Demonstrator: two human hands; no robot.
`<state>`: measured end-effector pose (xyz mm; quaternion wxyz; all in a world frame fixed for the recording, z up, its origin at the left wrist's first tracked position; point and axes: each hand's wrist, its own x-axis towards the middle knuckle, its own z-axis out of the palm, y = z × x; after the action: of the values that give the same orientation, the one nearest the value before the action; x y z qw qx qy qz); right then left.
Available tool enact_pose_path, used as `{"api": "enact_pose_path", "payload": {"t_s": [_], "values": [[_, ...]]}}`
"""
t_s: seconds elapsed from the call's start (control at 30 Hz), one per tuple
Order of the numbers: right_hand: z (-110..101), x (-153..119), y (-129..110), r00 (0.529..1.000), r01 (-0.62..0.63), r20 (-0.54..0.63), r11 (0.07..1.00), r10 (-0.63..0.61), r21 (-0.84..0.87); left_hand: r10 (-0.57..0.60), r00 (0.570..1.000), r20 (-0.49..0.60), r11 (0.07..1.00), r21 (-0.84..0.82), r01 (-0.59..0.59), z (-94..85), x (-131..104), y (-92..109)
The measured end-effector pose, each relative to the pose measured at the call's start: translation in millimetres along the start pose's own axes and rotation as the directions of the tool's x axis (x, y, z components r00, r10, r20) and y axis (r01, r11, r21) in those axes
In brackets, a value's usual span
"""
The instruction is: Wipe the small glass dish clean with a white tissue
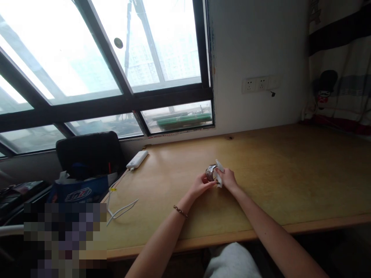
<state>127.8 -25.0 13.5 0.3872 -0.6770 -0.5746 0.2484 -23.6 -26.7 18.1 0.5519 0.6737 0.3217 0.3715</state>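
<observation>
Above the middle of the wooden table, my left hand is closed around a small shiny silver and dark object, perhaps a jar or cup; its exact kind is unclear. My right hand pinches a white tissue or cloth against the right side of the shiny object. The tissue sticks up above the fingers and hangs a little below them. Both hands are close together, and a beaded bracelet circles my left wrist.
The wooden table reaches the wall. A white power bank with a white cable lies at its left edge. Beyond that edge are a black chair and a blue bag. A curtain hangs at right.
</observation>
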Motion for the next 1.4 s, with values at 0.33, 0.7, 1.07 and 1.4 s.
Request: {"api": "enact_pose_path", "payload": {"t_s": [0.33,0.7,1.07,1.4], "values": [[-16,-19,-14,0.917,0.364,0.006,0.829,-0.399,-0.425,0.127,0.972,-0.2,0.958,0.28,-0.067,3.5,-3,0],[1,-3,-2,0.989,0.115,-0.097,0.992,-0.11,0.047,0.172,0.953,-0.248,0.945,0.314,-0.088,5.0,-4,-5],[-16,-17,-13,0.949,0.192,-0.156,0.895,-0.274,-0.403,0.094,0.974,-0.205,0.992,0.102,-0.075,13.5,-1,0],[-14,-11,-10,0.958,0.22,-0.156,0.966,-0.24,-0.139,0.047,0.989,-0.14,0.992,-0.107,-0.063,10.3,2,-8]]}}
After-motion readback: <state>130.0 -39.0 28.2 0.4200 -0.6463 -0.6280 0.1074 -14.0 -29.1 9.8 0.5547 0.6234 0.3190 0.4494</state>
